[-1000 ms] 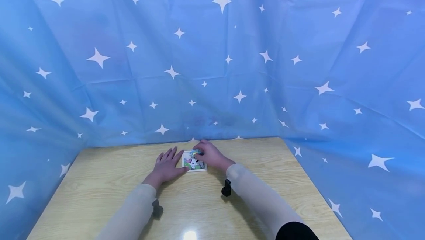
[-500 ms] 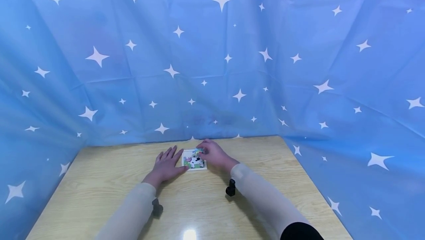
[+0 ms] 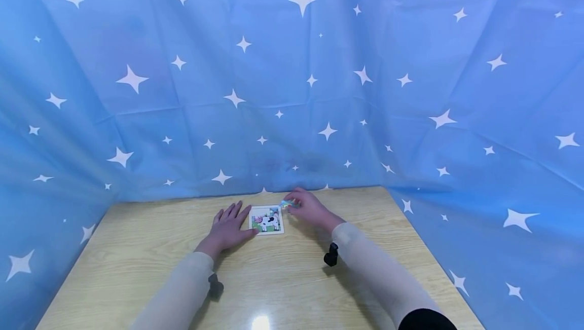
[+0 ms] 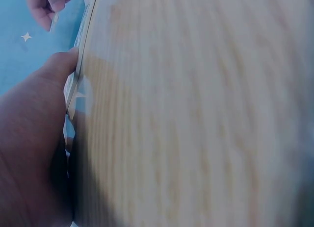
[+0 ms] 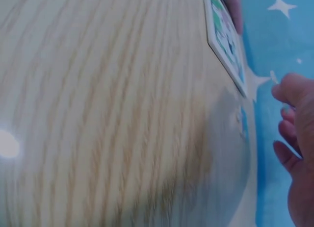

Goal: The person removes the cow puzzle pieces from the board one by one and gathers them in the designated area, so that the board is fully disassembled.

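Head, cow puzzle [image 3: 266, 222]: square, flat, pale-rimmed, lower centre on the wood-grain tabletop [image 3: 292, 279].
Head, left hand [image 3: 228, 231]: back upward, fingers spread wide, thumb at the cow puzzle's lower-left corner.
Head, right hand [image 3: 312, 211]: pinches a small multicoloured puzzle piece [image 3: 285, 204] beside the upper-right corner.
Left wrist, left hand: thumb against the puzzle's thin edge, upper left.
Right wrist, puzzle piece: thin, held by fingertips, right side.

Room over tabletop [image 3: 278, 282] between 2 sleeves [image 3: 182, 287], curtain [image 3: 274, 92] behind hands [image 3: 311, 210].
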{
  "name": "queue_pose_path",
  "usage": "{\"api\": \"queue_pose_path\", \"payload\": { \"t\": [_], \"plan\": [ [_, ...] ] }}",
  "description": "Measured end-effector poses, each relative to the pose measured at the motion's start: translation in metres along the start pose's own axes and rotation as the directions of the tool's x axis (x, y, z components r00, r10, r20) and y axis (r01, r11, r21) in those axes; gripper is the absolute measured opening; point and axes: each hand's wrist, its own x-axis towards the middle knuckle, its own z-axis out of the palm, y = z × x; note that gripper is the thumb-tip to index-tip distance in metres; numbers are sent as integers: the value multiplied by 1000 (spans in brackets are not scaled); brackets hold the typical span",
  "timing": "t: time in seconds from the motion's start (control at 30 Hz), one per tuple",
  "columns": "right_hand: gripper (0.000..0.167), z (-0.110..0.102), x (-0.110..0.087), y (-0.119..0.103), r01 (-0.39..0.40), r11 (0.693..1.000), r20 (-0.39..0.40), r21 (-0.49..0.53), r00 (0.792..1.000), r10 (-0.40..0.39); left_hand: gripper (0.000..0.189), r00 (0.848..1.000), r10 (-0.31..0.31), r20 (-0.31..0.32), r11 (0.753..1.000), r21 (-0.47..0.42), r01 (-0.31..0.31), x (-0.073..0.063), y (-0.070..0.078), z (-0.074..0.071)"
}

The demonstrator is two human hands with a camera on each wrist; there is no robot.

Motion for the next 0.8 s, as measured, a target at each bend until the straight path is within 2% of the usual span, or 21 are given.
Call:
{"api": "queue_pose_path", "payload": {
  "t": [0.1, 0.3, 0.53, 0.63, 0.73, 0.8],
  "plan": [
    [29, -6, -3, 4, -25, 1000, -2, -2, 1000, 25, 94, 1000, 11, -11, 1000, -9, -11, 1, -2, 2],
    [28, -19, -11, 10, -43, 999, -7, -7, 999, 43, 92, 1000, 7, -6, 1000, -17, -7, -2, 3, -3],
    [33, -31, -18, 17, -46, 999, -11, -16, 999, 46, 96, 999, 33, -39, 999, -11, -34, 1, -7, 6],
    [33, -34, -20, 21, -61, 998, -18, -16, 998, 61, 95, 999, 17, -27, 1000, 0, -17, 3, -9, 8],
    [31, -36, -21, 24, -77, 997, -15, -8, 997, 77, 94, 1000, -12, 6, 1000, 9, 12, 2, -4, 3],
    [30, -37, -22, 26, -82, 997, -12, -9, 997, 82, 94, 1000, -12, 6, 1000, 2, 12, 1, -3, 2]
  ]
}}
